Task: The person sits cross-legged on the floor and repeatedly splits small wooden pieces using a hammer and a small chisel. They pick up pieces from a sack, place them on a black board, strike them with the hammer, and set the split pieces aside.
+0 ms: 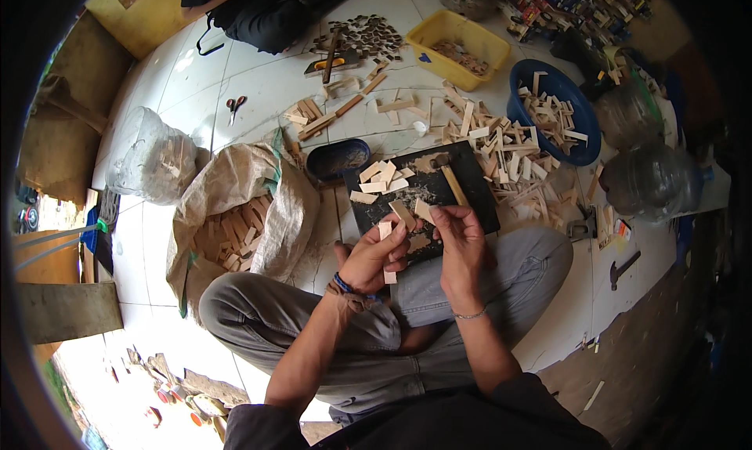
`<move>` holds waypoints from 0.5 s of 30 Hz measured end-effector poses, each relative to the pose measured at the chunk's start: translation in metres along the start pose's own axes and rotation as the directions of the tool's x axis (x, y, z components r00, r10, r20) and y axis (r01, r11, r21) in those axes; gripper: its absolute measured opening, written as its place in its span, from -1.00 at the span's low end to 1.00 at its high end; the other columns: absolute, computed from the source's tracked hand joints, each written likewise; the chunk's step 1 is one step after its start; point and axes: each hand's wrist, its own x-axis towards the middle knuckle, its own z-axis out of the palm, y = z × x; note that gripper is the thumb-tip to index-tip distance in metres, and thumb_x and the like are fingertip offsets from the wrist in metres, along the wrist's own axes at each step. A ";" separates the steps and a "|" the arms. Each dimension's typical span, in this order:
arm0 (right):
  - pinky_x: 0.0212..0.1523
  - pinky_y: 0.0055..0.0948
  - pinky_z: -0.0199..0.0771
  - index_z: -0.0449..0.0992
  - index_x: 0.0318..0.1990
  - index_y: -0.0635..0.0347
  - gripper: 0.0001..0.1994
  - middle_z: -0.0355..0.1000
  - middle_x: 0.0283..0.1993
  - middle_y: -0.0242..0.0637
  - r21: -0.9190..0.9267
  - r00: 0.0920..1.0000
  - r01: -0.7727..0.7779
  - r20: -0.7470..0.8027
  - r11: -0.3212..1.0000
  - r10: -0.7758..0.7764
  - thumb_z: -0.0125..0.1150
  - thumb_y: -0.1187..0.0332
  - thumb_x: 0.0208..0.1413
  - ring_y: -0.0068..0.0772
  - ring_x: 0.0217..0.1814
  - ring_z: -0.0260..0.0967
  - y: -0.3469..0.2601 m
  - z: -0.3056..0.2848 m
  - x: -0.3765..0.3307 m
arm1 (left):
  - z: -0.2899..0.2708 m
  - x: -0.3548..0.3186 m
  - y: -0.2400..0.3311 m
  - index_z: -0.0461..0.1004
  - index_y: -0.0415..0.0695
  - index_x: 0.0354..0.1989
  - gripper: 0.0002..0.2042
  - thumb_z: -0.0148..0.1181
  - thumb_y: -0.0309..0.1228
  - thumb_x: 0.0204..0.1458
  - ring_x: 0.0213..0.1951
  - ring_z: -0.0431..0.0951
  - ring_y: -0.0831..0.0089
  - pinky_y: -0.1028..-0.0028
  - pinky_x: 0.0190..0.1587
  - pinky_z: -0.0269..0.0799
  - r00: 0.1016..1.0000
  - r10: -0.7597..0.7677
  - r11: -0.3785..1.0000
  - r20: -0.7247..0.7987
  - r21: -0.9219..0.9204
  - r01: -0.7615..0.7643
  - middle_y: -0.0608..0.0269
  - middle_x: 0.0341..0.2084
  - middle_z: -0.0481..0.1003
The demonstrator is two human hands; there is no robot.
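While fingers pinch flat wooden slips, grey trousers wrinkle.

The person wears a black short-sleeved shirt and faded grey denim trousers with visible seams and paler areas along the legs. A narrow blue band and a thicker brownish twisted bracelet circle the left wrist; a thin silver-coloured chain bracelet circles the right

Glossy white ceramic floor tiles with thin dark grout lines spread beneath a yellow panel and a weathered brown wooden board at the left, while strong daylight whitens the lower left and dull brown ground lies shaded at the lower right
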 end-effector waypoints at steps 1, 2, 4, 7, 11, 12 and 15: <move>-0.20 -0.65 0.34 0.55 -0.17 0.22 -0.81 0.54 -0.20 -0.46 0.004 1.000 0.029 0.003 1.000 -0.029 0.47 0.39 0.22 -0.75 -0.21 0.38 0.001 0.001 0.000 | 0.003 -0.001 -0.001 0.48 0.01 0.13 -0.78 0.22 -0.34 0.37 -0.45 0.28 0.74 0.67 -0.51 0.17 1.000 0.019 1.000 -0.010 0.021 -0.019 0.55 -0.32 0.43; -0.23 -0.66 0.31 0.54 -0.19 0.22 -0.80 0.54 -0.21 -0.48 0.008 0.999 0.051 -0.005 0.999 -0.051 0.48 0.37 0.22 -0.76 -0.23 0.36 0.002 0.003 0.001 | 0.005 0.000 -0.001 0.47 0.01 0.14 -0.77 0.21 -0.35 0.37 -0.46 0.27 0.73 0.67 -0.51 0.16 0.999 0.004 0.997 -0.044 0.077 -0.001 0.53 -0.31 0.43; -0.23 -0.67 0.32 0.53 -0.20 0.22 -0.80 0.54 -0.22 -0.46 -0.065 0.997 0.075 -0.009 0.995 -0.076 0.48 0.37 0.21 -0.76 -0.24 0.36 0.002 0.005 0.001 | 0.008 0.000 -0.003 0.46 0.00 0.18 -0.75 0.20 -0.36 0.37 -0.46 0.26 0.72 0.67 -0.51 0.14 0.999 0.023 0.992 -0.040 0.128 -0.017 0.50 -0.30 0.45; -0.13 -0.65 0.42 0.52 -0.14 0.27 -0.77 0.55 -0.21 -0.39 -0.255 0.999 0.027 -0.025 0.967 -0.035 0.48 0.40 0.21 -0.69 -0.15 0.43 0.003 0.009 0.000 | 0.009 0.001 -0.006 0.50 -0.02 0.08 -0.76 0.31 -0.28 0.31 -0.48 0.33 0.75 0.67 -0.53 0.20 0.994 0.050 0.974 -0.095 0.224 -0.027 0.51 -0.43 0.46; -0.14 -0.60 0.43 0.60 -0.12 0.25 -0.82 0.58 -0.19 -0.38 -0.402 0.962 0.264 0.050 0.877 -0.267 0.46 0.42 0.21 -0.66 -0.16 0.44 -0.002 0.010 -0.005 | 0.007 0.001 -0.007 0.52 -0.04 0.05 -0.76 0.32 -0.27 0.30 -0.51 0.36 0.75 0.65 -0.55 0.20 0.989 0.117 0.959 -0.092 0.269 -0.088 0.53 -0.51 0.44; -0.14 -0.59 0.43 0.61 -0.12 0.25 -0.83 0.59 -0.18 -0.38 -0.469 0.939 0.337 0.103 0.816 -0.328 0.46 0.43 0.21 -0.64 -0.16 0.45 -0.004 0.009 -0.006 | 0.007 0.002 -0.007 0.52 -0.04 0.04 -0.77 0.32 -0.27 0.30 -0.52 0.36 0.75 0.65 -0.55 0.20 0.989 0.114 0.957 -0.092 0.278 -0.085 0.53 -0.52 0.44; -0.20 -0.53 0.41 0.67 -0.14 0.18 -0.88 0.60 -0.18 -0.38 -0.496 0.894 0.441 0.173 0.748 -0.412 0.44 0.41 0.21 -0.53 -0.18 0.47 -0.006 0.010 -0.006 | 0.010 0.003 -0.008 0.52 -0.06 0.05 -0.76 0.33 -0.28 0.30 -0.53 0.36 0.76 0.65 -0.56 0.21 0.977 0.188 0.920 -0.098 0.366 -0.140 0.53 -0.52 0.44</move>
